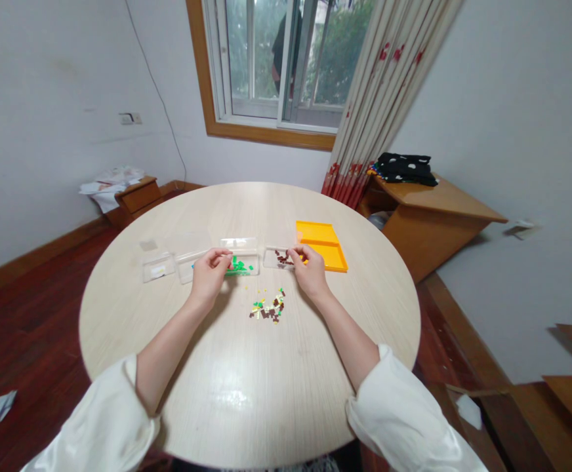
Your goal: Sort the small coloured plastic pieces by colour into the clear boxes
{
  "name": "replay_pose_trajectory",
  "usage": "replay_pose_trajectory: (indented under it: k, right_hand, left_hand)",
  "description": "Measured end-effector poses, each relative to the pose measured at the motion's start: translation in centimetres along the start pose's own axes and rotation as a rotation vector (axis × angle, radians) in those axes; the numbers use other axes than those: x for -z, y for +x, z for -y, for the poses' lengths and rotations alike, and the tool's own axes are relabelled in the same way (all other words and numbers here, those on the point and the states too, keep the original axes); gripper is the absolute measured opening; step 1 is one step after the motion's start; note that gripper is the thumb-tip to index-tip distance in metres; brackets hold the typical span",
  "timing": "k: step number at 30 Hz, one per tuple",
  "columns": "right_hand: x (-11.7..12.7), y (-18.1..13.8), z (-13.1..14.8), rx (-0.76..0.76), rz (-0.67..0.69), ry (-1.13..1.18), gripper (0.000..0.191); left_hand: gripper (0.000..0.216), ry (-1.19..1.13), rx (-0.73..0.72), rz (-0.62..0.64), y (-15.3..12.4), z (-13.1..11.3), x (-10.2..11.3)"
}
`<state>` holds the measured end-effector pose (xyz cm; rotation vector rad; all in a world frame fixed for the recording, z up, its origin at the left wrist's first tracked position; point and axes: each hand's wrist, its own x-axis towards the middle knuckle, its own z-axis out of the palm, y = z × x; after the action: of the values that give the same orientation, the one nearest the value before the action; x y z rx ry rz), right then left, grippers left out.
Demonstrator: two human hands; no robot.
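On a round pale wooden table (246,380) stands a row of small clear plastic boxes. My left hand (209,272) is curled, fingertips pinched at the edge of the clear box with green pieces (243,265). My right hand (309,269) is also curled, fingertips pinched beside the clear box with dark brown pieces (279,258). What either pinch holds is too small to see. A small heap of mixed brown, green and yellow pieces (268,308) lies between my hands, nearer to me.
An orange tray (321,244) lies right of the boxes. Two more clear boxes (159,267) sit at the left. A wooden side table with dark cloth (406,168) stands at the right by a curtain. A low cabinet (137,194) stands left under the window.
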<state>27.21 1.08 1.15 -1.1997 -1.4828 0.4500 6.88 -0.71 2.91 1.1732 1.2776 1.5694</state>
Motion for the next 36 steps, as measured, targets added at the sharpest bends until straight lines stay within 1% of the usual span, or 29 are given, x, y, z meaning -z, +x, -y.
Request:
replay_pose_trajectory:
  k: [5, 13, 17, 20, 22, 25, 28, 32, 34, 36]
  right_hand:
    - [0.0, 0.2, -1.2, -0.005, -0.069, -0.020, 0.022]
    - [0.1, 0.4, -2.4, -0.062, -0.074, -0.101, 0.023]
    - [0.0, 0.4, -2.4, -0.097, -0.049, -0.093, 0.028]
    - [0.0, 0.3, -1.9, -0.066, -0.038, -0.094, 0.028]
    - [0.1, 0.3, -1.3, -0.023, -0.018, -0.094, 0.025]
    - [0.1, 0.1, -0.6, 0.070, 0.097, -0.107, 0.016]
    - [0.0, -0.4, 0.0, 0.173, 0.268, -0.141, 0.011]
    - [-0.5, -1.3, 0.7, 0.235, 0.450, -0.188, 0.009]
    - [-0.9, -1.7, 1.0, 0.253, 0.529, -0.207, 0.008]
    - [-1.2, -2.0, 1.3, 0.270, 0.602, -0.225, 0.008]
  left_hand:
    - [0.020, 0.000, -0.009, -0.021, 0.1, 0.0, 0.2]
    - [0.021, 0.018, -0.001, -0.023, -0.1, 0.0, 0.3]
    - [0.021, 0.028, -0.006, -0.017, -0.1, 0.0, 0.3]
    - [0.021, 0.030, -0.014, -0.005, 0.0, 0.2, 0.4]
    - [0.021, 0.030, -0.017, 0.017, 0.1, 0.4, 0.4]
    - [0.018, 0.088, -0.033, 0.105, 0.2, 0.9, 0.5]
    - [0.015, 0.270, -0.091, 0.231, -0.1, 1.2, 0.5]
    - [0.012, 0.612, -0.274, 0.407, -0.6, 1.1, 0.7]
    - [0.012, 0.732, -0.361, 0.477, -0.7, 1.0, 0.8]
    - [0.013, 0.817, -0.411, 0.530, -0.7, 1.0, 1.0]
